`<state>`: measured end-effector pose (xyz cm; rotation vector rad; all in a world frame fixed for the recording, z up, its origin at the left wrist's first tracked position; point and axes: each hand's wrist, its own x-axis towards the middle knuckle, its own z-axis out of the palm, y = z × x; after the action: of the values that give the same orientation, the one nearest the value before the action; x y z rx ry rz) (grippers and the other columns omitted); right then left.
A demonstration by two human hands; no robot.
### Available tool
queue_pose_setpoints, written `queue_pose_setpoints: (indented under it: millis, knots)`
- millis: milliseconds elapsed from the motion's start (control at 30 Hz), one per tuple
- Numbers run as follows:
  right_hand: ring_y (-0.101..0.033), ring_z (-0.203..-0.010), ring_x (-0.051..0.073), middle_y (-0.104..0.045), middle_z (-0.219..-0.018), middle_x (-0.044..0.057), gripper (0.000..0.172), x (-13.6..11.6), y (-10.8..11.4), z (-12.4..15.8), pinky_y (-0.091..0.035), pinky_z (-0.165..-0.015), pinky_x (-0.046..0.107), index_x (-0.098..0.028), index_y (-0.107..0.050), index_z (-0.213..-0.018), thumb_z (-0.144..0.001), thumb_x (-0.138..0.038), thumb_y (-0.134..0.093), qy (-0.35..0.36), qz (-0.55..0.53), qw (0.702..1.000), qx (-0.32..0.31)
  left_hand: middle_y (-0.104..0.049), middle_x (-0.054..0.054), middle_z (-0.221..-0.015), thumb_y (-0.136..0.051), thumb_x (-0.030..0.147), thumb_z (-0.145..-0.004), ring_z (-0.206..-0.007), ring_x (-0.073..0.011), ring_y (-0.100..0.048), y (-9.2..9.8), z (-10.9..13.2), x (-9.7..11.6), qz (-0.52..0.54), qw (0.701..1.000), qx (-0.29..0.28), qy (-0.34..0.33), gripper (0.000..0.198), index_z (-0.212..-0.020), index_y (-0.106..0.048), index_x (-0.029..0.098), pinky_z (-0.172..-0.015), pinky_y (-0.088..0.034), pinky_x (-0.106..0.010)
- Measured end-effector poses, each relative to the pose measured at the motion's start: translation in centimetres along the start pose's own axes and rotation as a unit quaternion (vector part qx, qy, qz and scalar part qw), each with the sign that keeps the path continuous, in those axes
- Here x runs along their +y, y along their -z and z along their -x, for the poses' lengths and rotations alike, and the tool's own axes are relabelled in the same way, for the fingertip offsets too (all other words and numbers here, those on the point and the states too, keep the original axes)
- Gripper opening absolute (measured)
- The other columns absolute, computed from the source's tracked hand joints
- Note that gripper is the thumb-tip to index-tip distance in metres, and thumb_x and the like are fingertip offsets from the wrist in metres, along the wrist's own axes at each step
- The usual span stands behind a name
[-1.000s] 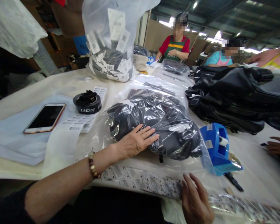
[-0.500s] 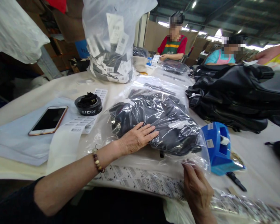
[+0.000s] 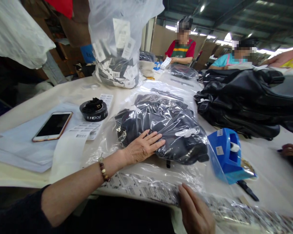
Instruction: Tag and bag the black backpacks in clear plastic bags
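At table's (image 3: pixel 271 185) near edge, right hand (image 3: pixel 196 213) touches bag (image 3: pixel 171 123).

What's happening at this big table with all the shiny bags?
A person's left hand presses flat on a dark folded garment inside a clear plastic bag on the cream table. The right hand rests on the bag's open end, by a strip of barcode stickers. A blue tape dispenser stands alongside.
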<state>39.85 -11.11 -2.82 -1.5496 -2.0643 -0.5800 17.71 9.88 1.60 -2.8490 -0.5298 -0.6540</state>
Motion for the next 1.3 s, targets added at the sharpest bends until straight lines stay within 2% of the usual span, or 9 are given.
queue_pose_setpoints:
  millis: [233, 367, 467, 600, 800, 933, 1033, 1167, 1300]
  knots:
    - [-0.057, -0.077, 0.015, -0.065, -0.096, 0.008, 0.031, -2.1, -2.4, -4.0, -0.041, -0.068, 0.026, -0.015, -0.060, -0.107, -0.092, -0.011, -0.033, 0.027, 0.036, 0.999, -0.021, -0.036, -0.015, -0.143, -0.050, 0.020, -0.090, -0.132, -0.0308, -0.033, 0.3, 0.7, 0.8, -0.004, 0.999, -0.048, 0.023, 0.052, -0.139, -0.033, 0.019, -0.106, -0.029, -0.051]
    - [-0.055, -0.084, 0.018, -0.064, -0.095, 0.009, 0.027, -2.2, -1.9, -4.1, -0.039, -0.076, 0.031, -0.015, -0.062, -0.102, -0.093, -0.015, -0.036, 0.079, -0.007, 0.997, -0.004, -0.028, -0.020, -0.146, -0.064, 0.045, -0.081, -0.135, -0.0360, -0.026, 1.5, 0.7, 1.7, 0.019, 0.994, -0.101, 0.041, 0.076, -0.141, -0.028, 0.017, -0.106, -0.025, -0.056]
    - [-0.056, -0.088, 0.018, -0.066, -0.093, 0.006, 0.031, -3.0, -1.9, -4.1, -0.037, -0.083, 0.034, -0.017, -0.062, -0.101, -0.094, -0.014, -0.032, 0.054, -0.041, 0.997, 0.029, -0.033, -0.021, -0.143, -0.053, 0.060, -0.083, -0.134, -0.0378, -0.027, 2.2, -0.3, 2.2, 0.010, 0.995, -0.087, 0.041, 0.072, -0.134, -0.041, 0.011, -0.105, -0.024, -0.060]
    - [-0.055, -0.099, 0.020, -0.067, -0.097, 0.006, 0.032, -3.9, -2.4, -4.5, -0.032, -0.094, 0.037, -0.017, -0.064, -0.092, -0.095, -0.015, -0.032, 0.007, -0.086, 0.992, 0.087, -0.042, -0.020, -0.138, -0.053, 0.054, -0.086, -0.132, -0.0328, -0.032, 1.9, -2.5, 2.8, -0.010, 1.000, -0.015, -0.018, 0.060, -0.119, -0.053, 0.004, -0.108, -0.029, -0.049]
    - [-0.055, -0.103, 0.019, -0.067, -0.100, 0.006, 0.035, -2.4, -2.0, -3.7, -0.027, -0.102, 0.039, -0.017, -0.064, -0.099, -0.096, -0.017, -0.029, -0.026, -0.087, 0.993, 0.075, -0.042, -0.013, -0.140, -0.058, 0.034, -0.088, -0.128, -0.0300, -0.039, -0.3, -3.4, 3.3, 0.013, 0.997, -0.011, -0.073, 0.051, -0.134, -0.040, 0.021, -0.103, -0.036, -0.048]
    - [-0.056, -0.097, 0.019, -0.066, -0.094, 0.006, 0.036, -1.1, -1.4, -3.7, -0.032, -0.095, 0.038, -0.015, -0.063, -0.098, -0.096, -0.013, -0.027, -0.005, -0.070, 0.995, 0.066, -0.042, -0.014, -0.140, -0.059, 0.031, -0.088, -0.129, -0.0318, -0.038, -1.3, -2.9, 3.6, 0.008, 0.998, 0.000, -0.069, 0.052, -0.135, -0.040, 0.020, -0.103, -0.036, -0.050]
    - [-0.055, -0.082, 0.017, -0.063, -0.084, 0.005, 0.034, -0.7, -1.4, -4.9, -0.037, -0.079, 0.032, -0.014, -0.061, -0.092, -0.096, -0.013, -0.027, -0.001, -0.078, 0.996, 0.038, -0.040, -0.016, -0.141, -0.056, 0.036, -0.089, -0.131, -0.0328, -0.035, -1.3, -2.8, 3.6, 0.026, 0.998, -0.003, -0.064, 0.053, -0.135, -0.039, 0.019, -0.103, -0.034, -0.052]
    - [-0.045, -0.060, 0.015, -0.051, -0.062, -0.001, 0.026, -0.1, -1.9, -6.8, -0.028, -0.059, 0.029, -0.019, -0.055, -0.077, -0.096, -0.019, -0.037, -0.056, -0.075, 0.995, 0.027, -0.037, -0.019, -0.141, -0.046, 0.048, -0.091, -0.134, -0.0329, -0.027, -0.1, -2.5, 3.5, 0.086, 0.993, -0.003, -0.079, 0.053, -0.134, -0.041, 0.016, -0.106, -0.029, -0.056]
    - [-0.046, -0.059, 0.015, -0.050, -0.061, -0.001, 0.026, 0.5, -1.9, -7.9, -0.027, -0.059, 0.029, -0.020, -0.051, -0.073, -0.096, -0.022, -0.040, -0.082, -0.070, 0.994, 0.025, -0.052, -0.017, -0.119, -0.050, 0.062, -0.082, -0.121, -0.0314, -0.043, 0.9, -2.5, 4.0, 0.163, 0.984, 0.018, -0.063, 0.059, -0.116, -0.054, 0.014, -0.108, -0.026, -0.055]
